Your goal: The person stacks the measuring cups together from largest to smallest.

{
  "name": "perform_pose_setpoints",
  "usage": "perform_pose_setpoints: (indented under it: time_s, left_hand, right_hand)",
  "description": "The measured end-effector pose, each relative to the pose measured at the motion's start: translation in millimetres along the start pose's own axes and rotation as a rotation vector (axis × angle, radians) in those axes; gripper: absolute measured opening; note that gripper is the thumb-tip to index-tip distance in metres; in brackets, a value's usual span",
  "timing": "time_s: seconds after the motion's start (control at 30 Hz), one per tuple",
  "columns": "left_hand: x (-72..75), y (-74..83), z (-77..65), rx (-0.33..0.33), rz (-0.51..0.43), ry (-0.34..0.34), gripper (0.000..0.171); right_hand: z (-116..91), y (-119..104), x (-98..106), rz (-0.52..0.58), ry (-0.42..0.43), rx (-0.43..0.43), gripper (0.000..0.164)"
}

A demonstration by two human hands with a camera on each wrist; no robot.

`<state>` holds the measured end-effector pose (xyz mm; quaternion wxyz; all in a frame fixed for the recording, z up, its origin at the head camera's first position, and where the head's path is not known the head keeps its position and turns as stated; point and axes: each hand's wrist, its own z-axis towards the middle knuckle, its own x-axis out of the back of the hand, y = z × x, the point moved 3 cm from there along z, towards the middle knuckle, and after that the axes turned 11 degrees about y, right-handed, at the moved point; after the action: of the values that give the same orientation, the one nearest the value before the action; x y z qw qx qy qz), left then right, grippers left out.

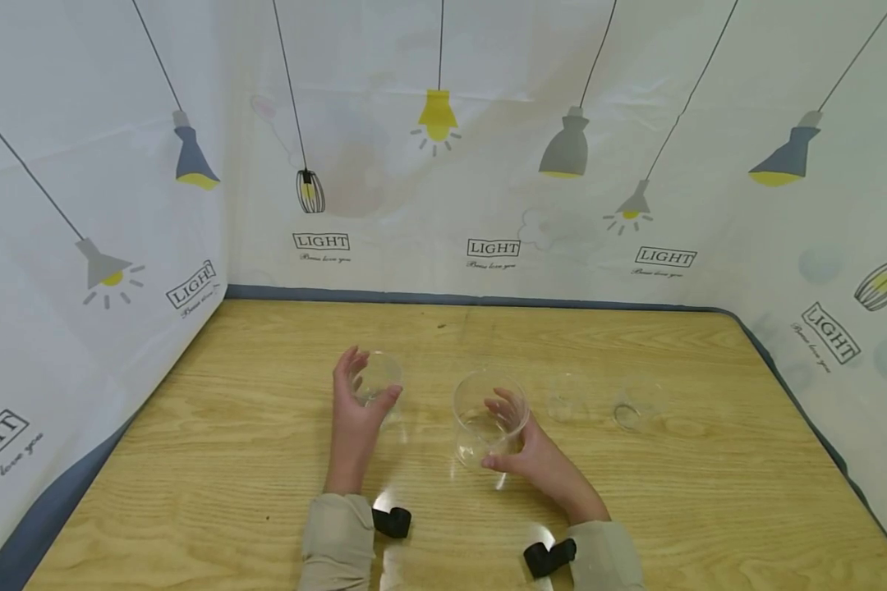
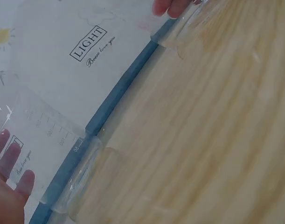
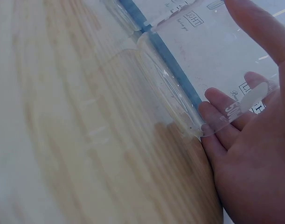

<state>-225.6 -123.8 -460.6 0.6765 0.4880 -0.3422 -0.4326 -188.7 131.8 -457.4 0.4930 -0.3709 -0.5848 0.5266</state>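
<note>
My left hand (image 1: 358, 410) is curled round a clear beaker (image 1: 379, 379), with the thumb at its right side. In the left wrist view, printed scale marks show on this beaker (image 2: 58, 140). My right hand (image 1: 535, 460) holds a larger clear beaker (image 1: 480, 443) from the right. Its thumb lies in front, and the fingers show through the transparent wall. A white "500" mark is visible on that beaker (image 3: 179, 102) in the right wrist view. Both beakers stand upright on the wooden table, side by side with a gap between them.
Two smaller clear vessels, one (image 1: 565, 400) nearer and another (image 1: 634, 410) farther right, stand on the wooden table (image 1: 266, 460) beyond my right hand. A white backdrop (image 1: 399, 271) printed with lamps encloses the table's back and sides. Black straps (image 1: 393, 523) show at the wrists.
</note>
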Motion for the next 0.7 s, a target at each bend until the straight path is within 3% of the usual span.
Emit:
perform_pose_setpoints:
  time_s: [0.2, 0.47, 0.7]
  left_hand:
    - [-1.6, -1.2, -0.3, -0.019, 0.074, -0.001, 0.1]
    - [-2.9, -0.2, -0.2, -0.055, 0.129, 0.019, 0.098]
    - [-1.5, 1.9, 2.1, 0.053, 0.11, -0.04, 0.097]
  right_hand:
    - [0.0, 0.8, 0.2, -0.007, 0.004, 0.0, 0.09]
    - [-0.1, 0.3, 0.0, -0.013, 0.01, -0.014, 0.088]
    - [0.2, 0.0, -0.1, -0.023, 0.013, -0.008, 0.088]
